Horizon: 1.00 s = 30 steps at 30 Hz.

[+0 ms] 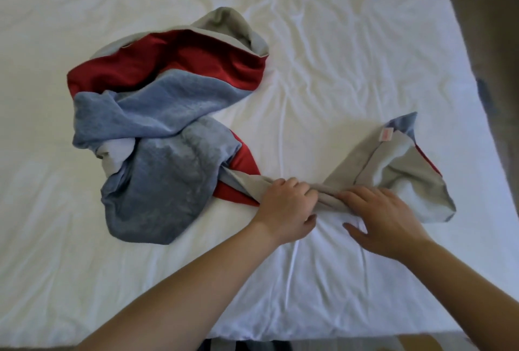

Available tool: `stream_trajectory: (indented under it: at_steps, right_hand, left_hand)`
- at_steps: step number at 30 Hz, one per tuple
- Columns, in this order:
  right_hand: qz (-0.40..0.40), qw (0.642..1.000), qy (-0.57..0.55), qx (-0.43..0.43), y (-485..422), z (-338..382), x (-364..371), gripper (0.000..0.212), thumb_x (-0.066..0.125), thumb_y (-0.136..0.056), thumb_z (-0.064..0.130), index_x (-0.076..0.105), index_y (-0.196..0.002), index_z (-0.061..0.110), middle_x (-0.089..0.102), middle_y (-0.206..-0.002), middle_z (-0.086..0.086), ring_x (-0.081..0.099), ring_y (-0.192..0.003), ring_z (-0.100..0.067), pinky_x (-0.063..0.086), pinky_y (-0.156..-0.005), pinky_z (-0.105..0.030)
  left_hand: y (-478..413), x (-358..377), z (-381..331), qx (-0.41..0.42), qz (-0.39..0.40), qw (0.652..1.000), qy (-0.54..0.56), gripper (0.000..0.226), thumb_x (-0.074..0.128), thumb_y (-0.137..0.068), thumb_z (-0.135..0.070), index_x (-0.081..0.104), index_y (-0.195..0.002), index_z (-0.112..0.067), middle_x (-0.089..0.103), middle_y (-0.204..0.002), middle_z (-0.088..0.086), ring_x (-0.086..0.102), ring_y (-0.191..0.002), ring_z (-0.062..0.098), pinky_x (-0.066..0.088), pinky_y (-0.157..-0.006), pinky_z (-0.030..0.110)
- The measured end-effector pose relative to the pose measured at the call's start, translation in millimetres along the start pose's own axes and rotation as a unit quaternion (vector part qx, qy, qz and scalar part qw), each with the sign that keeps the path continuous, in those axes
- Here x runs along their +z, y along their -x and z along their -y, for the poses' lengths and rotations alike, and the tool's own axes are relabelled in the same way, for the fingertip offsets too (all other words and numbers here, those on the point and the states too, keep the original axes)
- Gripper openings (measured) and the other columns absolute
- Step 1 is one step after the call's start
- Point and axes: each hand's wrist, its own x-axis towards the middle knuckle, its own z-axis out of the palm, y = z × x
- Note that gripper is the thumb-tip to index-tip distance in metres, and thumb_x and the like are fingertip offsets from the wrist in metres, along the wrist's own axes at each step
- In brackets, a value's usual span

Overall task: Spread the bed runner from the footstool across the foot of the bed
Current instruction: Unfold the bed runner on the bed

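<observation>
Wrinkled white-sheeted bed (337, 41) across almost the full view, seen from its near edge. Heaped left of the bed's centre: bulk of a long velvety bed runner in blue, red and grey fabric (157, 114), bunched and folded over itself, not spread. Trailing rightward from that heap along the bed's near edge, narrowed into a twisted grey rope of cloth (325, 193). Clamped on the left part of that twist, close to the bed's near edge: left hand (283, 207), fingers curled over the top, thumb tucked beneath. Laid just right of it on the same twist: right hand (384, 218), fingers fairly straight and pressing on the cloth, thumb splayed on the bed, no grasp evident. Fanned out beyond, toward the bed's right edge: runner's end, grey side up, blue corner and red strip showing, small pink label (386, 135) at the hem. Past the bed's right edge: dim brown floor (500, 27), blurred.
</observation>
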Motion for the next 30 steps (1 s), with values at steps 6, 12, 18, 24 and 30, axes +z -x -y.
stream_trajectory:
  at_steps: [6, 12, 18, 24, 30]
  right_hand:
    - [-0.047, 0.995, 0.065, 0.063, 30, -42, -9, 0.069, 0.089, -0.051, 0.023, 0.065, -0.116, 0.017, 0.065, -0.112, -0.010, 0.064, -0.099, -0.032, 0.052, -0.079, -0.042]
    - [-0.041, 0.993, 0.057, 0.099, 39, -79, -6, 0.044, 0.086, -0.056, 0.003, 0.073, -0.096, 0.016, 0.072, -0.085, -0.008, 0.068, -0.074, -0.031, 0.054, -0.055, -0.037]
    - [-0.104, 0.989, 0.045, 0.092, -11, -100, -47, 0.024, 0.075, -0.063, -0.003, 0.072, -0.082, 0.011, 0.070, -0.083, -0.013, 0.064, -0.077, -0.038, 0.051, -0.060, -0.040]
    - [-0.114, 0.982, 0.121, 0.086, -89, -103, -60, 0.013, 0.063, -0.081, 0.013, 0.067, -0.093, 0.012, 0.067, -0.088, -0.012, 0.058, -0.089, -0.035, 0.038, -0.085, -0.044]
    - [-0.153, 0.976, 0.076, 0.138, -142, -64, -44, 0.049, 0.057, -0.082, 0.008, 0.049, -0.129, 0.022, 0.046, -0.130, -0.014, 0.037, -0.125, -0.033, 0.012, -0.109, -0.063]
  left_hand:
    - [0, 7, -13, 0.096, -0.113, 0.987, -0.059, 0.031, 0.046, -0.081, -0.013, 0.068, -0.102, -0.017, 0.066, -0.093, 0.005, 0.063, -0.080, 0.021, 0.053, -0.067, 0.035]
    - [-29, 15, -8, 0.102, -0.156, 0.975, -0.122, 0.022, 0.058, -0.081, -0.012, 0.074, -0.088, -0.026, 0.064, -0.067, -0.006, 0.059, -0.055, 0.014, 0.049, -0.047, 0.026]
    - [-42, -4, 14, 0.082, -0.183, 0.977, -0.071, 0.033, 0.057, -0.080, -0.010, 0.071, -0.109, -0.017, 0.068, -0.076, 0.001, 0.062, -0.059, 0.020, 0.048, -0.046, 0.029]
    - [-76, -34, 49, -0.111, -0.113, 0.987, 0.035, 0.038, 0.058, -0.082, -0.016, 0.059, -0.120, -0.021, 0.068, -0.099, 0.004, 0.063, -0.084, 0.030, 0.051, -0.064, 0.041]
    - [-104, -32, 79, -0.234, -0.029, 0.971, -0.050, 0.024, 0.047, -0.093, -0.020, 0.053, -0.117, -0.021, 0.060, -0.108, 0.005, 0.057, -0.098, 0.030, 0.040, -0.069, 0.039]
